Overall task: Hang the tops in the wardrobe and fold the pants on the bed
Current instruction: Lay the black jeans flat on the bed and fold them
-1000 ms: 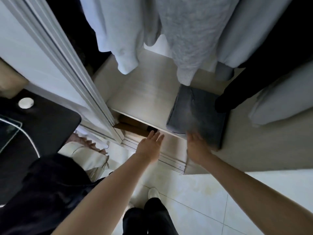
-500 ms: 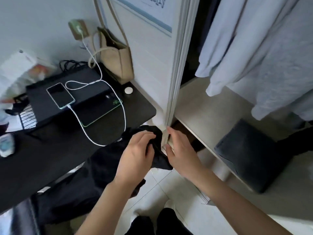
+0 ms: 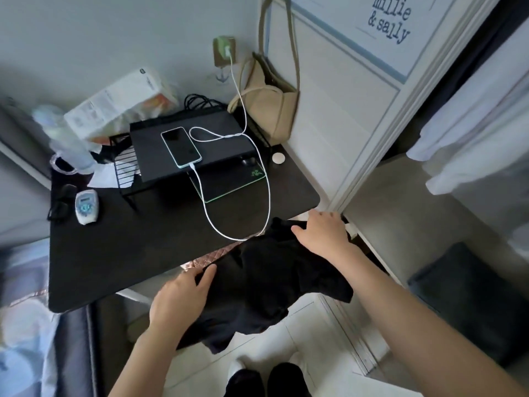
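Two hands: left hand (image 3: 180,296) and right hand (image 3: 322,234) both hold one black garment (image 3: 266,285) in the air, between the desk (image 3: 120,247) edge and the open wardrobe (image 3: 423,213).
Fingers: left fingers curl round the cloth's near-left edge; right fingers close on its far upper edge.
Step in hand: judged as sorting out a garment just lifted; top or pants cannot be told while bunched.
Next move: spread it out to find a collar or waistband, then hanger or bed.
Long axis: runs from far-right, by the wardrobe door, to near-left.
Pointing: loose end droops toward the floor (image 3: 286,339).
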Motion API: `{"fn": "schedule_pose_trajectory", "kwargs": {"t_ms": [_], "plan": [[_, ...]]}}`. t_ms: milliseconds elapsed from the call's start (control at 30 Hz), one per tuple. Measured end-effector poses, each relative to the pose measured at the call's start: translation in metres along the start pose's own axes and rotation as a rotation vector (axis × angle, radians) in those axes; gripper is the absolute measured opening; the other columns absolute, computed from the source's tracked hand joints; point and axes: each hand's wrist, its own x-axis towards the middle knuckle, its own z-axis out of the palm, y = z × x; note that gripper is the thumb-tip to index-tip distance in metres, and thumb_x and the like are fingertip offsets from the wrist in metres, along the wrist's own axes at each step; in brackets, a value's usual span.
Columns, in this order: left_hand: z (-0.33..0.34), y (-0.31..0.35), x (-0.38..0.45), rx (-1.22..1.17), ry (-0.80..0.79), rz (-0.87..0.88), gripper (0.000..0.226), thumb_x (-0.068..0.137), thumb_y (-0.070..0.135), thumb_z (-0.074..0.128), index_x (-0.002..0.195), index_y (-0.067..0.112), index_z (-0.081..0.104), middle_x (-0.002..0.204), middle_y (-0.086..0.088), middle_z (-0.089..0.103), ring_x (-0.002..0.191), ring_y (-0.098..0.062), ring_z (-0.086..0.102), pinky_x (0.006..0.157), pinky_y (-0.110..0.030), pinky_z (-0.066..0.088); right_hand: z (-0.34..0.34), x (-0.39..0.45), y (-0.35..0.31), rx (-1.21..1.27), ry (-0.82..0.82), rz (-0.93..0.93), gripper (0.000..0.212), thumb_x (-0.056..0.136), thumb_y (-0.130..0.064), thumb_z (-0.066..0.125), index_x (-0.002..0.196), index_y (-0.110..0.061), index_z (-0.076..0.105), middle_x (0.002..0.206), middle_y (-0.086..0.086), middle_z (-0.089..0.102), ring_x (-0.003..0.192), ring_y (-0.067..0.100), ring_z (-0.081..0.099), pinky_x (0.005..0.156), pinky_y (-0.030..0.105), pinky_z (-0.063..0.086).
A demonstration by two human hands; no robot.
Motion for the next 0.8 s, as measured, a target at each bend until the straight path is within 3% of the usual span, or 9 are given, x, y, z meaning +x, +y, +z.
{"fn": "schedule_pose_trajectory", "kwargs": {"t_ms": [67, 167, 267, 333, 400, 467, 533, 633, 800], "plan": [[-0.001, -0.009, 0.015, -0.110, -0.190, -0.127, 0.071, 0.083, 0.070, 0.017, 0.135, 0.036, 0.050, 0.133, -0.001, 0.058, 0.116, -0.031, 0.055, 0.092, -0.038, 0.044, -0.006, 0.009, -0.013, -0.036, -0.144, 0.123, 0.054, 0.085, -0.047, 0.051, 0.126, -0.012, 0.047, 0.130, 0.014, 0.051, 0.126, 0.038, 0.038, 0.106, 0.046, 0.029], [-0.005, -0.009, 0.034, -0.462, -0.276, -0.257, 0.062, 0.089, 0.061, 0.050, 0.135, 0.021, 0.055, 0.141, -0.007, 0.052, 0.127, -0.029, 0.049, 0.104, -0.037, 0.036, -0.009, 0.011, -0.027, -0.069, -0.208, 0.186, 0.026, 0.081, -0.031, 0.051, 0.101, -0.014, 0.053, 0.111, 0.010, 0.057, 0.120, 0.035, 0.045, 0.105, 0.049, 0.025], [-0.009, -0.020, 0.042, -0.591, -0.327, -0.352, 0.059, 0.077, 0.050, 0.074, 0.120, 0.010, 0.064, 0.118, -0.010, 0.066, 0.105, -0.028, 0.062, 0.098, -0.039, 0.047, -0.002, 0.008, -0.024, 0.022, -0.060, 0.151, 0.006, 0.083, -0.020, 0.048, 0.081, -0.016, 0.052, 0.086, 0.003, 0.057, 0.103, 0.029, 0.055, 0.097, 0.044, 0.031], [-0.006, -0.025, 0.044, -0.641, -0.253, -0.357, 0.041, 0.076, 0.032, 0.079, 0.105, 0.004, 0.069, 0.094, -0.012, 0.071, 0.087, -0.026, 0.067, 0.086, -0.039, 0.054, 0.005, 0.000, -0.013, 0.133, 0.141, 0.080, 0.016, 0.090, -0.026, 0.053, 0.095, -0.018, 0.065, 0.093, 0.001, 0.064, 0.102, 0.028, 0.058, 0.091, 0.040, 0.037], [-0.006, -0.022, 0.039, -0.717, -0.137, -0.300, 0.024, 0.083, 0.021, 0.075, 0.102, 0.008, 0.070, 0.091, -0.007, 0.070, 0.087, -0.024, 0.066, 0.079, -0.034, 0.052, 0.004, -0.015, -0.002, 0.444, 0.279, 0.064, 0.019, 0.091, -0.028, 0.058, 0.103, -0.018, 0.069, 0.095, -0.001, 0.066, 0.099, 0.026, 0.060, 0.087, 0.036, 0.044], [-0.011, -0.016, 0.027, -0.914, 0.063, -0.227, 0.017, 0.087, 0.018, 0.071, 0.103, 0.014, 0.070, 0.093, -0.001, 0.070, 0.093, -0.022, 0.066, 0.078, -0.030, 0.049, -0.007, -0.034, -0.001, 0.879, 0.302, 0.091, 0.010, 0.089, -0.026, 0.062, 0.085, -0.019, 0.069, 0.078, -0.005, 0.064, 0.084, 0.022, 0.062, 0.078, 0.035, 0.046], [-0.022, -0.006, 0.007, -1.196, 0.200, -0.205, 0.010, 0.088, 0.016, 0.069, 0.098, 0.014, 0.068, 0.090, -0.002, 0.072, 0.089, -0.020, 0.068, 0.075, -0.030, 0.050, -0.023, -0.054, -0.005, 1.134, 0.302, 0.096, 0.022, 0.089, -0.027, 0.063, 0.073, -0.012, 0.062, 0.065, -0.004, 0.057, 0.066, 0.015, 0.055, 0.069, 0.035, 0.045], [-0.037, 0.005, -0.025, -1.380, 0.241, -0.204, 0.015, 0.085, 0.025, 0.074, 0.094, 0.015, 0.067, 0.089, -0.008, 0.073, 0.085, -0.024, 0.070, 0.078, -0.040, 0.057, -0.045, -0.083, -0.014, 1.205, 0.295, 0.032, 0.035, 0.088, -0.030, 0.065, 0.065, -0.007, 0.053, 0.056, -0.004, 0.045, 0.055, 0.009, 0.043, 0.057, 0.028, 0.038], [-0.049, 0.018, -0.068, -1.377, 0.183, -0.151, 0.012, 0.086, 0.028, 0.072, 0.089, 0.016, 0.073, 0.086, -0.011, 0.075, 0.085, -0.030, 0.072, 0.084, -0.048, 0.057, -0.058, -0.120, -0.014, 1.184, 0.210, -0.109, 0.030, 0.086, -0.036, 0.067, 0.076, -0.008, 0.062, 0.072, 0.018, 0.057, 0.065, 0.020, 0.052, 0.065, 0.032, 0.043]]}}
